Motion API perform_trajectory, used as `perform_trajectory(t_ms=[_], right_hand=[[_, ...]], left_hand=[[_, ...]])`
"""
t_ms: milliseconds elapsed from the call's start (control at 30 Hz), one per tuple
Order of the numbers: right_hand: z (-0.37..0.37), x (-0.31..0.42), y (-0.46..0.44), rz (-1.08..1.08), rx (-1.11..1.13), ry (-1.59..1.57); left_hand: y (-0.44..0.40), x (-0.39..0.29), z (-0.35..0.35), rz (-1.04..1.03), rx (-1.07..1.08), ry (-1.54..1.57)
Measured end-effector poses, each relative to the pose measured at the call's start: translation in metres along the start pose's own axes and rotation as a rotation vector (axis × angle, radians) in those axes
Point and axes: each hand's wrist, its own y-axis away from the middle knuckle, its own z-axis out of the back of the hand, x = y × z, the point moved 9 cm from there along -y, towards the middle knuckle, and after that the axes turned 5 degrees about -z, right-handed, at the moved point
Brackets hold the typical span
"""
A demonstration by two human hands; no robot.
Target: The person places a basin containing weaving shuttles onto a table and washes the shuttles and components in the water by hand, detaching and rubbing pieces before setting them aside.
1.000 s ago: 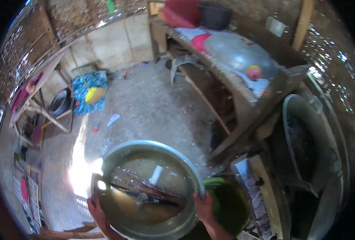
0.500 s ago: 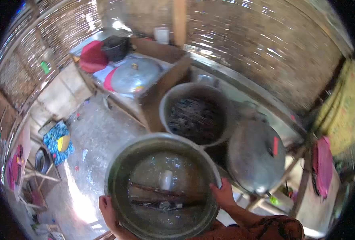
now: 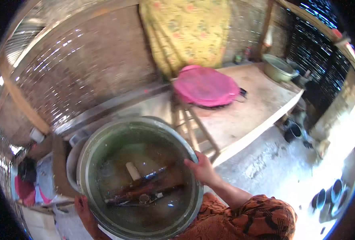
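Note:
A large round greenish basin [image 3: 112, 141] is held in front of my body, with murky water inside. My left hand [image 3: 84, 210] is closed on its left rim. On the opposite rim, my right hand [image 3: 203, 170] grips with the thumb over the edge. In the water lie long dark stick-like pieces [image 3: 139, 192], whose kind I cannot make out, and a short pale cylinder [image 3: 133, 171].
A pink round cover [image 3: 205, 86] rests on a wooden table [image 3: 249, 116], with another basin [image 3: 279, 69] at its far end. A wooden ladder-like frame [image 3: 193, 132] stands just beyond the basin. Black buckets [image 3: 292, 132] sit on the floor at right.
The view has swung to the right, bringing the pink cover and table toward the middle. The basin stays in both hands; the lidded pot and the pot of dark contents are no longer visible.

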Motion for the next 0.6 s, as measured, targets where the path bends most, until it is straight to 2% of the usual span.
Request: perform_trajectory(t_ms=[33,67,133,167,233,267,333,400,467,533,600], right_hand=[[0.03,0.012,0.001,0.119,-0.081,-0.066],[0.061,0.011,0.001,0.055,-0.097,-0.071],[0.131,0.006,-0.003,0.064,-0.226,-0.094],[0.167,0.01,-0.004,0.061,-0.257,-0.108],[0.24,0.019,-0.001,0.108,-0.313,-0.168],[0.278,0.02,-0.002,0.116,-0.336,-0.172],[0.357,0.022,0.001,0.137,-0.411,-0.192],[0.428,0.03,0.008,0.163,-0.486,-0.142],[0.493,0.028,0.011,0.166,-0.562,-0.116],[0.557,0.011,0.006,0.187,-0.632,-0.133],[0.613,-0.013,0.001,0.141,-0.689,-0.173]], left_hand=[[-0.008,-0.021,-0.024,-0.071,0.044,0.041],[-0.011,-0.039,-0.059,-0.09,0.074,0.047],[-0.009,-0.08,-0.095,-0.077,-0.321,0.083],[-0.014,-0.104,-0.123,-0.093,-0.304,0.092],[-0.017,-0.144,-0.201,-0.027,-0.036,0.212],[-0.017,-0.161,-0.23,-0.044,-0.021,0.224],[-0.014,-0.207,-0.318,-0.129,0.296,0.266],[0.006,-0.265,-0.387,-0.181,0.265,0.393],[0.014,-0.299,-0.469,-0.094,0.467,0.6],[0.012,-0.321,-0.546,-0.117,0.504,0.635],[0.024,-0.345,-0.614,0.005,0.49,0.75]])
